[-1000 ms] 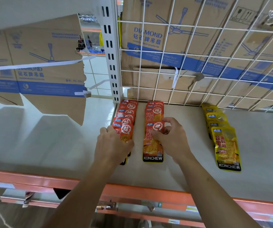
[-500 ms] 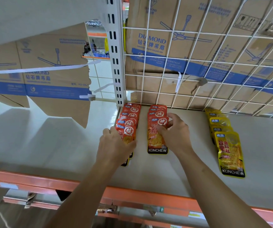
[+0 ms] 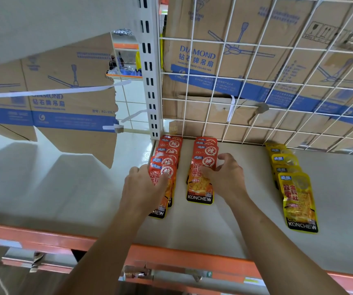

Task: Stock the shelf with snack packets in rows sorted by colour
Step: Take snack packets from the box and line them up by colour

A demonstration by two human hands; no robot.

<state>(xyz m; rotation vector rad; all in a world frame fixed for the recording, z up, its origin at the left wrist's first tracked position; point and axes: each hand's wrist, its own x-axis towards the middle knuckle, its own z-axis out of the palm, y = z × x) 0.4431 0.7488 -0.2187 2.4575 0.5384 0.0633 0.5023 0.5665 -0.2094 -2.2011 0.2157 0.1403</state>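
Item one: left hand (image 3: 145, 188), laid over the left-row red packet (image 3: 163, 201), fingers curled at its left edge and thumb across its face, grasping it; the packet lies flat on the shelf (image 3: 64, 199), its black bottom strip showing just nearer than the grip. Item two: right hand (image 3: 224, 177), thumb on the face and forefinger bent at the right edge of the middle-row red packet (image 3: 200, 192), pinching it; this packet also lies flat, its "KONCHEW" strip just nearer than the grip. Item three: left red row (image 3: 168, 150), overlapping packets running directly beyond the left grip to the slotted post (image 3: 150, 81). Item four: middle red row (image 3: 206, 146), overlapping packets directly beyond the right grip, reaching the wire grid (image 3: 256, 81). Item five: yellow row (image 3: 286, 162), well to the right of the right grip, its front yellow packet (image 3: 299, 203) lying nearer than both grips. Item six: bare strip of shelf between the two grips. Item seven: orange shelf edge (image 3: 182, 256), below both forearms. Item eight: cardboard boxes (image 3: 213, 60) printed "DIAMOND", behind the grid.
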